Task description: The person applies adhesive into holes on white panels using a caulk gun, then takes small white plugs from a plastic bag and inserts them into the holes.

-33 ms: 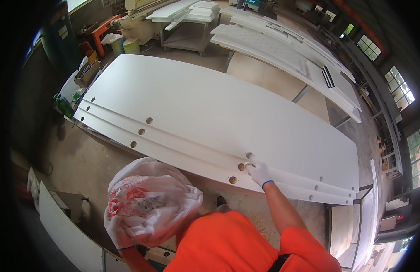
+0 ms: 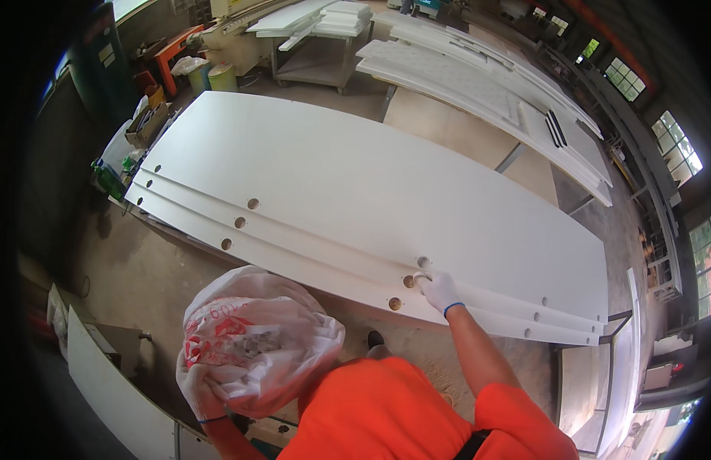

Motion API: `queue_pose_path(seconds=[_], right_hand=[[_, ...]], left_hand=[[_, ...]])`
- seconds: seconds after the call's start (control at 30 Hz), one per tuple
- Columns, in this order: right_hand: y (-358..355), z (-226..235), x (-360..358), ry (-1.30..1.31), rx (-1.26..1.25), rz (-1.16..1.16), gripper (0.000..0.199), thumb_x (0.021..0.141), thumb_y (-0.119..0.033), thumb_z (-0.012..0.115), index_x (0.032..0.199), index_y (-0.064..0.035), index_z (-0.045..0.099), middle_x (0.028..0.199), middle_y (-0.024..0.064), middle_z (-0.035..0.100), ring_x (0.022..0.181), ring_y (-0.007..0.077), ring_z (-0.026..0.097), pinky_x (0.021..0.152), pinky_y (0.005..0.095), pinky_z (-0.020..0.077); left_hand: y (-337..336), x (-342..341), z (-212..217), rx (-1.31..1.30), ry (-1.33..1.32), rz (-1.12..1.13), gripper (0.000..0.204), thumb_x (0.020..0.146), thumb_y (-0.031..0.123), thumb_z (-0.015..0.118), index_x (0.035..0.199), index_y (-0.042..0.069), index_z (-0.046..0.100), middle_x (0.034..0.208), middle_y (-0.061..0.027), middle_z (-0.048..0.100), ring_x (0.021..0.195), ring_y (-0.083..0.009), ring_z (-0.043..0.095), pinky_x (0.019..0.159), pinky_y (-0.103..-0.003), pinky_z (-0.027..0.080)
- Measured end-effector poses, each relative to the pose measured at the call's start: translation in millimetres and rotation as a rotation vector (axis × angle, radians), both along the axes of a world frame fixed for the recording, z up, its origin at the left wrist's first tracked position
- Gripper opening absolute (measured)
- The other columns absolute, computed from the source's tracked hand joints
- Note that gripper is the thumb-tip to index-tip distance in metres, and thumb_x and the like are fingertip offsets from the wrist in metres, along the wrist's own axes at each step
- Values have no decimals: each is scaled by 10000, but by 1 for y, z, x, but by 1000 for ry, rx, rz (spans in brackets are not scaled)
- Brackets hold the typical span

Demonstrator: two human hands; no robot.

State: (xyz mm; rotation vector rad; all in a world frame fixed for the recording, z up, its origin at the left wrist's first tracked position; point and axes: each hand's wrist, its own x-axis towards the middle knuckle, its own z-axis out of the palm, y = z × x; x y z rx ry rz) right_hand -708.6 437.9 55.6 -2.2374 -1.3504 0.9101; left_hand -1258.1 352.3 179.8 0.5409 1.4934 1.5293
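White boards (image 2: 355, 192), stacked like steps out front | nothing looks moved just now, so work stays at one hole (image 2: 408, 282) | left hand (image 2: 199, 392) grips the bag (image 2: 294, 372) | right hand (image 2: 438, 291) bends its fingers there (can't tell if they're holding anything)

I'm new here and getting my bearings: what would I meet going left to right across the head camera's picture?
Green bottle → plastic bag → dark shoe → gloved right hand → far-right window.

Crumpled white bag (image 2: 265, 342); stacked, holed white panels (image 2: 355, 195)
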Motion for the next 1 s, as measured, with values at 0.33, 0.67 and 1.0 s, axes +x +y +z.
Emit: queue_pose_path(seconds=[0.33,0.67,1.0], right_hand=[[42,36,-20,-352,-374,200,731,929,-465,649,1553,-105,528,1230,264,747,1147,386,724,956,462,567],[51,21,-16,-407,-455,246,846,892,-468,695,1560,0,470,948,220,773,838,363,748,788,454,574],[4,5,-16,-95,-205,16,526,914,-345,683,1309,2,667,1025,204,759,826,306,728,751,419,582]], left_hand=[[0,-19,-18,-18,-30,-71,579,789,17,485,1347,-83,598,1043,-182,734,317,-170,465,284,-259,378],[3,-30,-34,-40,-61,-65,618,765,-1,474,1366,-95,581,1068,-213,734,329,-179,481,286,-260,379],[18,-23,-28,4,-45,-31,612,743,-1,478,1334,-88,613,1021,-171,735,388,-152,512,309,-233,373]])
